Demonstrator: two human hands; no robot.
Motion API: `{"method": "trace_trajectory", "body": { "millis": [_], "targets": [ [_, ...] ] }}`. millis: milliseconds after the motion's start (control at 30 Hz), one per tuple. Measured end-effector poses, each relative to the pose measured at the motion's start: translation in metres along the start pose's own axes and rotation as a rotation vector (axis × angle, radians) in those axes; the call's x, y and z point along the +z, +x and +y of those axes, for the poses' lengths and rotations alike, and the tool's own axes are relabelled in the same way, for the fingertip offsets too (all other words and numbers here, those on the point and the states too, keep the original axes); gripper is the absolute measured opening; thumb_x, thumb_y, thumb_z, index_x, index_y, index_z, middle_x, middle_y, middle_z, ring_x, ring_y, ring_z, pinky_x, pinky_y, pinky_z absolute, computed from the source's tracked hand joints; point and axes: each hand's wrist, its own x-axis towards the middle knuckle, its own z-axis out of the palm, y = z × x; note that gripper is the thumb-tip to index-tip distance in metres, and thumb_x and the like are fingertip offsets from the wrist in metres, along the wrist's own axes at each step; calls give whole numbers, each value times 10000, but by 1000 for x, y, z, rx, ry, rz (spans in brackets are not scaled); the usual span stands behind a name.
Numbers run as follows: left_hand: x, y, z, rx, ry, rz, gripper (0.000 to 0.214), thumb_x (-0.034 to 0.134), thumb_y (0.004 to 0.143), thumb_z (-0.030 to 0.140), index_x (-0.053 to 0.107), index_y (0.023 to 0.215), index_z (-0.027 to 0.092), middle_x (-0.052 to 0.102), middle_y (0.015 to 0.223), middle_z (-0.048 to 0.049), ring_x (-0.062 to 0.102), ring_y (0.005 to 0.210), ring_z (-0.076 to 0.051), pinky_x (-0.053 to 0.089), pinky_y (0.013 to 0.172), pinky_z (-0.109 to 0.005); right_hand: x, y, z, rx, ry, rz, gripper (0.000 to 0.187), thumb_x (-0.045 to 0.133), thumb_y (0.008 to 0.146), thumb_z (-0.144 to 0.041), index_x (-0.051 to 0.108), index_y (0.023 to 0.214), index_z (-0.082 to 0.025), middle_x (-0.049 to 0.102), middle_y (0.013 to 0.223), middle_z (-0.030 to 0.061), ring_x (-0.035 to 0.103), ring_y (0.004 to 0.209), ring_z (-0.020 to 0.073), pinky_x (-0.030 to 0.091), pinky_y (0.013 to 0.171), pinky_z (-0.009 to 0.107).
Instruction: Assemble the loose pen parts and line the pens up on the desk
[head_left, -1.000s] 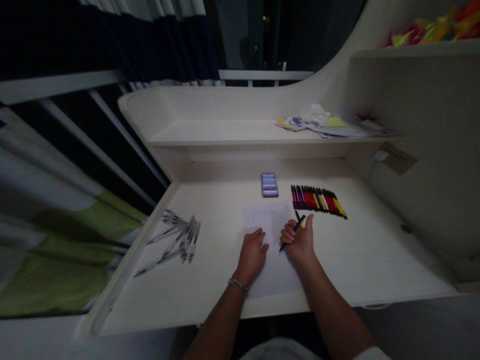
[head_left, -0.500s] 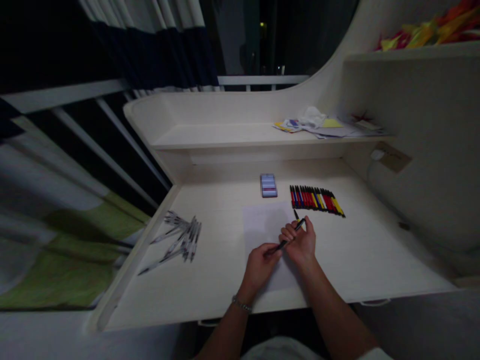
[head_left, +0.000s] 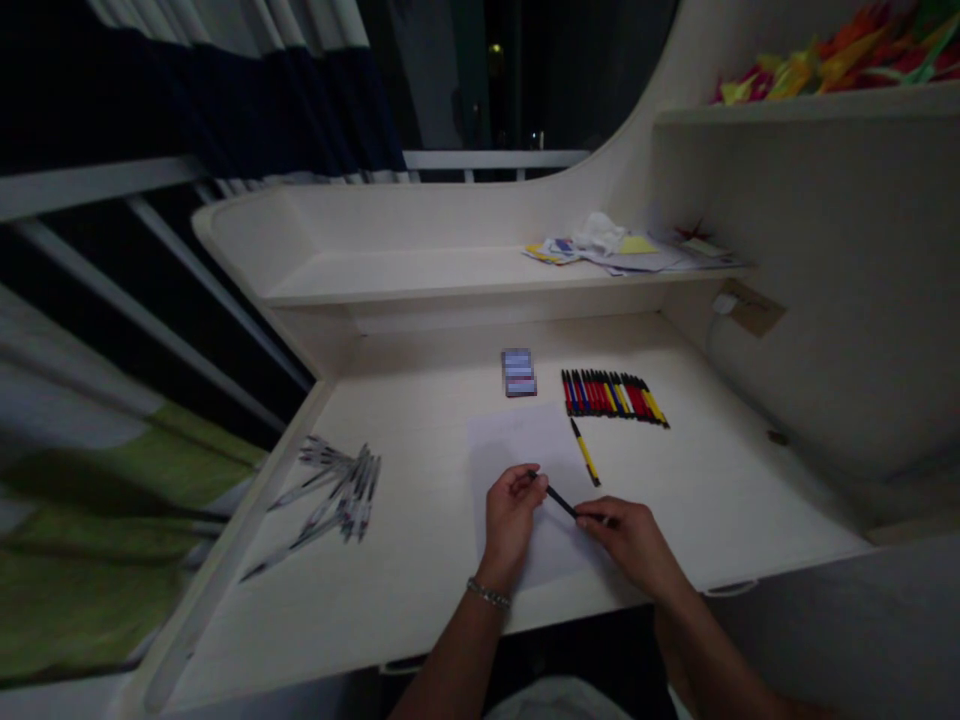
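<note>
Both of my hands hold one dark pen above a white sheet of paper on the desk. My left hand pinches the pen's left end; a bracelet shows on that wrist. My right hand grips the pen's right end, fingers closed. A yellow pen lies loose on the desk just beyond the hands, at the paper's right edge. A row of several red, blue, yellow and black pens lies further back to the right.
A heap of several clear pens lies at the desk's left side. A small blue-and-white block sits behind the paper. The raised shelf holds papers and a crumpled tissue. A wall panel rises at right.
My left hand rose from the paper and took the pen's tip end. My right hand drew back towards me along the pen. The yellow pen now lies uncovered on the desk.
</note>
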Motion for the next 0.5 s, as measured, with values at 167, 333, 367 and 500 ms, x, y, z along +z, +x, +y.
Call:
{"method": "trace_trajectory", "body": {
  "millis": [167,333,367,500],
  "targets": [
    [11,2,-5,61,155,-119,487,728,770,397,630,1189,171,724,945,-84,688,835,-179,540,770,-309,-23,15,10,-16,-116,159,232,661,793,-400,776,955,-281,761,973,46,692,895,262,510,862,386],
    [0,-4,-18,234,617,-127,247,684,794,231,711,1035,183,721,962,-75,665,794,-176,539,783,-335,-50,54,34,79,-443,372,252,589,832,-373,771,966,-261,760,994,51,691,921,255,490,851,351],
    [-3,-5,-21,258,687,-140,229,674,791,189,720,1015,186,718,960,-70,660,797,-178,536,791,-344,-51,60,38,89,-500,362,250,584,836,-359,772,966,-257,760,991,56,690,923,254,484,845,342],
    [-11,-8,-32,330,842,-178,272,668,760,85,721,1003,197,705,1017,-63,638,966,-213,494,920,-399,-40,75,48,111,-632,292,245,576,850,-324,775,963,-236,758,979,82,688,908,248,463,805,314]
  ]
}}
